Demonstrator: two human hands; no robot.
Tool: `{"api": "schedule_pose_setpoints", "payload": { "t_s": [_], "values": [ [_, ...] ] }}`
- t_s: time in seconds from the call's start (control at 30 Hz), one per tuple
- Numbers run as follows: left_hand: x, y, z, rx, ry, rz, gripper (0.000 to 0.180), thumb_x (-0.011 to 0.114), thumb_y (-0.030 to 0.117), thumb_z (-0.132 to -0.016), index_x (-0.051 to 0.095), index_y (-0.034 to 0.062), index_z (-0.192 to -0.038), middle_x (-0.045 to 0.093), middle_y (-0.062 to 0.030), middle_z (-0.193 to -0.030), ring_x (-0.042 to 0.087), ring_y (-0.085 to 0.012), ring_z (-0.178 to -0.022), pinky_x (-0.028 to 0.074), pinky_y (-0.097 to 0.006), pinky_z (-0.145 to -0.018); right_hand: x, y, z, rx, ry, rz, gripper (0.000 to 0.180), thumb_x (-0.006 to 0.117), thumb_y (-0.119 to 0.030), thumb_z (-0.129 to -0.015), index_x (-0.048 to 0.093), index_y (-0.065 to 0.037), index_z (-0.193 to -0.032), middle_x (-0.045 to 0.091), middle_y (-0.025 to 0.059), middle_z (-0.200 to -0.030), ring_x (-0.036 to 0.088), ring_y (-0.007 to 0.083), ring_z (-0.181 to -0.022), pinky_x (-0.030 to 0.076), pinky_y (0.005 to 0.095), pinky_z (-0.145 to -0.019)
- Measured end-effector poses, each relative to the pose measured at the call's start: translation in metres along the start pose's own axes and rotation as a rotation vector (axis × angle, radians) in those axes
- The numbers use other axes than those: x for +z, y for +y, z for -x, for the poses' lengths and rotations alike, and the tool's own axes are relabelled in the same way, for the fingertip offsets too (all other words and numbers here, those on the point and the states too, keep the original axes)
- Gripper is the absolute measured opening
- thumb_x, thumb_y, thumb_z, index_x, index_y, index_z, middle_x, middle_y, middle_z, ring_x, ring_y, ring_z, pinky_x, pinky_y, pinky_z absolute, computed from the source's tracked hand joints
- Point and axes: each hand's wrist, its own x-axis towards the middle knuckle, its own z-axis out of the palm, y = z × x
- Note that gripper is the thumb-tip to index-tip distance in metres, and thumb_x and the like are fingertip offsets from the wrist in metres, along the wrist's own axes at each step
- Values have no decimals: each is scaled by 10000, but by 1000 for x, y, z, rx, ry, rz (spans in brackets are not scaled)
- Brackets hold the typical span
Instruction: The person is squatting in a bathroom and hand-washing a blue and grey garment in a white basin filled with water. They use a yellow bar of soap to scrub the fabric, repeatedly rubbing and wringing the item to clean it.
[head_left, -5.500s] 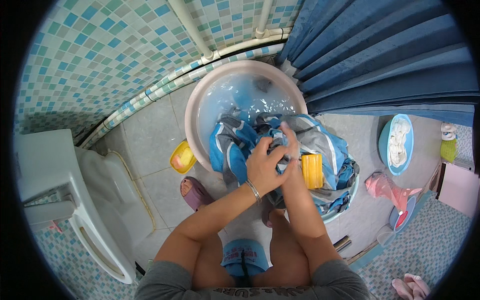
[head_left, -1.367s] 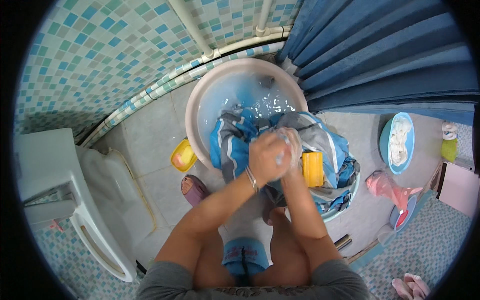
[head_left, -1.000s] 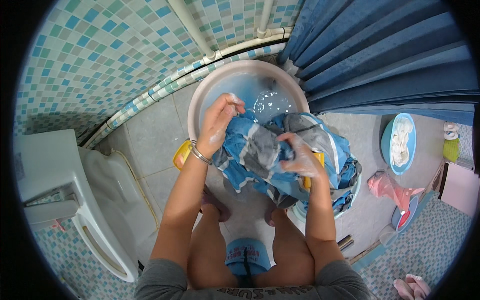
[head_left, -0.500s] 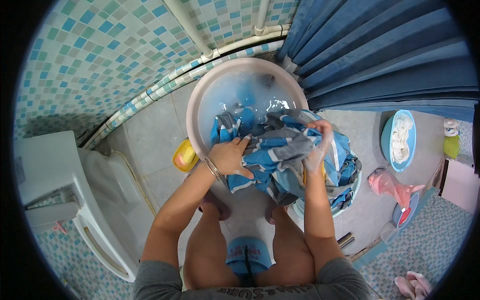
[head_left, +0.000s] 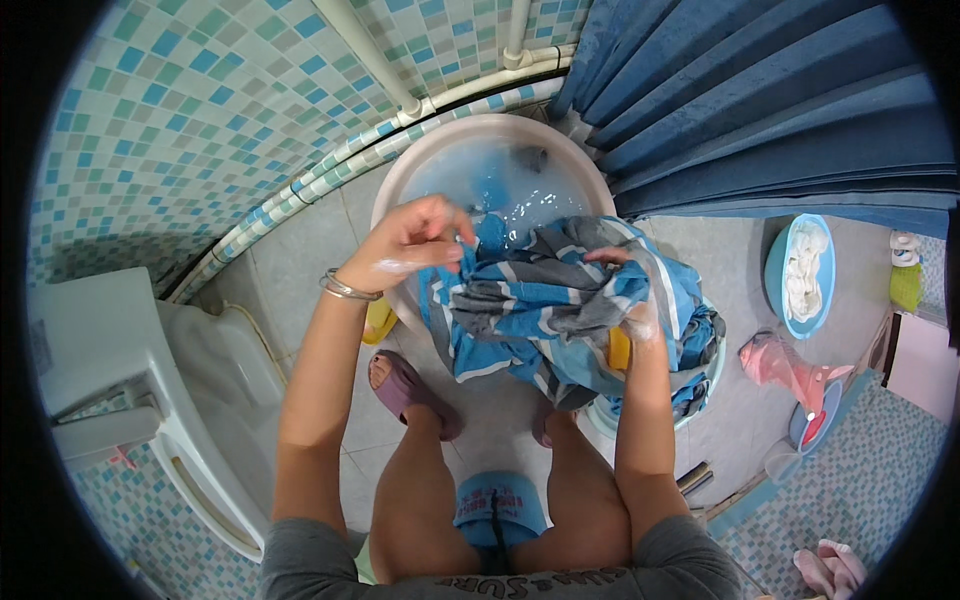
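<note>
Wet, limp striped cloth garment [head_left: 560, 310]; smooth glossy plastic wash basin [head_left: 590, 175]; shiny metal bangle [head_left: 348, 290]; glazed mosaic wall tiles [head_left: 200, 110]; matt floor tiles [head_left: 300, 250].

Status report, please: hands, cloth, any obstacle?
Left hand and right hand both grip the wet striped cloth. Cloth is lifted over the basin. Nothing in the way.

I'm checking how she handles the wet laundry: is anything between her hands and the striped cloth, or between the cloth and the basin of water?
Nothing visible. The left hand and the right hand both grip the striped cloth directly, and it hangs over the near rim of the basin, whose soapy water lies open just behind it.
</note>
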Motion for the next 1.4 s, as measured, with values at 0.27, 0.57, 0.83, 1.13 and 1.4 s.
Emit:
{"api": "schedule_pose_setpoints", "payload": {
  "t_s": [0.27,0.57,0.83,1.13,1.4],
  "values": [
    [40,-59,-31,129,-171,-667,371,689,357,-815,600,-2,-834,519,-68,-706,481,-157,-672,415,-303,-631,18,-12,-4,-27,-64,-63,473,755,-255,-563,622,-59,-972,600,11,-901,558,114,-851,423,235,-774],
    [1,-20,-29,219,270,-612,402,602,254,-905,497,-11,-621,381,-23,-606,360,-108,-556,359,-276,-515,-4,2,2,173,211,-246,270,687,-23,-759,621,0,-1020,627,57,-934,596,130,-843,482,260,-763],
    [39,-32,-16,510,469,-725,257,658,203,-834,649,7,-1000,532,-121,-1090,556,-215,-992,443,-317,-870,-1,8,13,90,297,-693,351,593,-265,-881,564,-40,-1149,614,93,-1114,582,239,-1031,459,369,-909],
    [40,-74,4,225,333,-792,337,614,65,-737,613,22,-1071,601,-128,-879,602,-272,-819,480,-357,-753,5,-12,3,203,425,-503,263,554,-205,-920,561,-31,-1118,607,87,-1081,591,211,-974,489,331,-849],
    [-7,76,-11,222,262,-563,175,584,21,-822,644,-20,-981,650,-33,-901,582,-86,-794,473,-225,-754,11,-33,-9,447,322,-152,302,674,-139,-820,576,59,-1026,606,77,-933,578,146,-812,473,255,-743]
  ]
}}
